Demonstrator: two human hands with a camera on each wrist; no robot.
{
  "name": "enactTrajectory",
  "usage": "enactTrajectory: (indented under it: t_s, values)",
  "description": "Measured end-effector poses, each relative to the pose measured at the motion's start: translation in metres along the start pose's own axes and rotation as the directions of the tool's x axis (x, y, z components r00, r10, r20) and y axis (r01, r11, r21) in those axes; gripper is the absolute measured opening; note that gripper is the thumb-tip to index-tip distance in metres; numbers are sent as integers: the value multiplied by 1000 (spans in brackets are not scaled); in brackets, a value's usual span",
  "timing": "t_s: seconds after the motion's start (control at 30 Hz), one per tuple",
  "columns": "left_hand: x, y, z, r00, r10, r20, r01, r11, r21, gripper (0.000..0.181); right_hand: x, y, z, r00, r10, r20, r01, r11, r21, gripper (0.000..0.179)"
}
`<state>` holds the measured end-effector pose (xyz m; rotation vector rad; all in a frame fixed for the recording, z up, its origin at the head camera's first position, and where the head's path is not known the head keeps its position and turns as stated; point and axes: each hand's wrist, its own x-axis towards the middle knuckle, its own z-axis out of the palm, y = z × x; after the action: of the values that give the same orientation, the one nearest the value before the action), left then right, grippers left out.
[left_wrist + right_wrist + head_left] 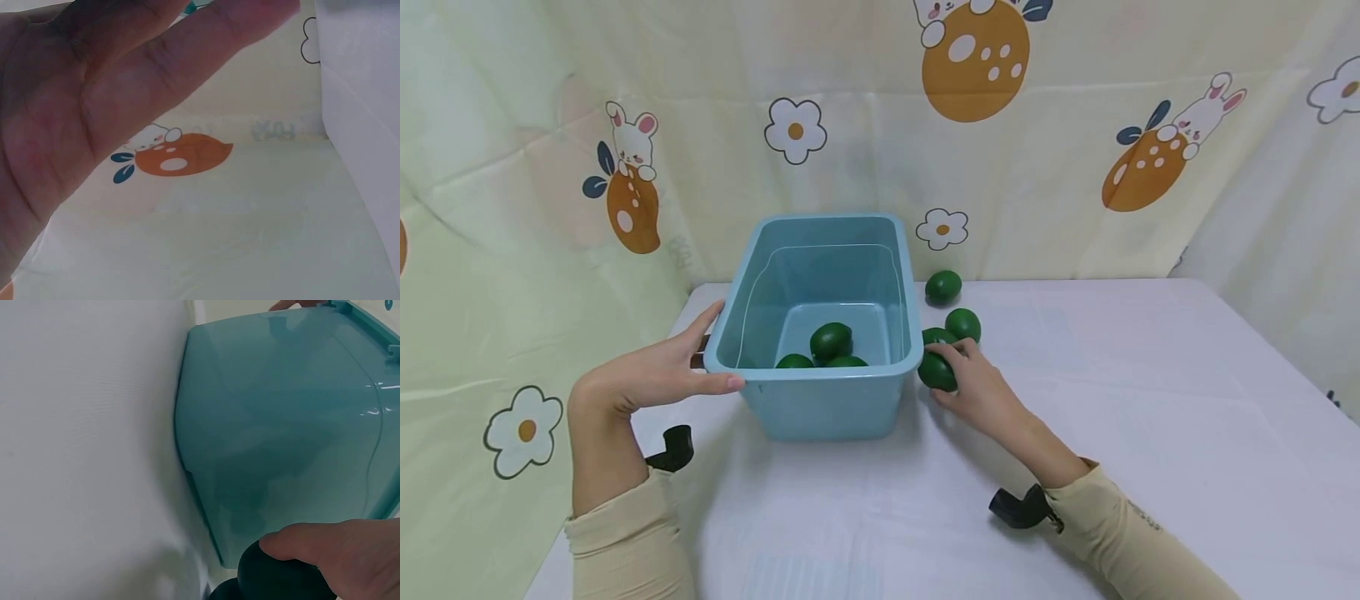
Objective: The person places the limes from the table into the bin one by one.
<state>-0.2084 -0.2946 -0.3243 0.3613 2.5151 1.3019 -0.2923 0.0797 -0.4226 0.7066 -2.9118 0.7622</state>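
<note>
A light blue plastic bin (pixel 820 408) stands on the white-covered table with several dark green limes (pixel 831 341) inside. My left hand (pixel 658 367) holds its front left corner, the thumb along the front below the rim and the fingers at the left side. In the left wrist view that hand's palm and fingers (pixel 125 106) fill the upper left. Just right of the bin, my right hand (pixel 977 390) grips a lime (pixel 936 372) between thumb and fingers. The right wrist view shows the thumb (pixel 300 542) on this lime (pixel 281 575), close to the bin's side wall (pixel 275 437).
Beyond the gripped lime lie another lime (pixel 938 336) partly hidden by the fingers, one (pixel 962 323) slightly behind, and one (pixel 943 287) near the table's back edge. A patterned curtain (pixel 865 67) hangs behind the table. Black wrist cameras (pixel 1024 507) sit at both cuffs.
</note>
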Motion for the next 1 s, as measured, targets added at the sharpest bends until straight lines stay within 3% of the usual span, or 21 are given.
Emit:
enactTrajectory:
  t_s: [0.57,1.0]
  values:
    - [-1,1,-1,1000,6,-9,-6,1000,7,95,-1,-4,-27,992,7,-124,-1,999,51,63]
    - [-2,-2,2,1000,2,-14,-2,1000,15,96,-8,-9,-55,963,42,-265,-4,990,144,63]
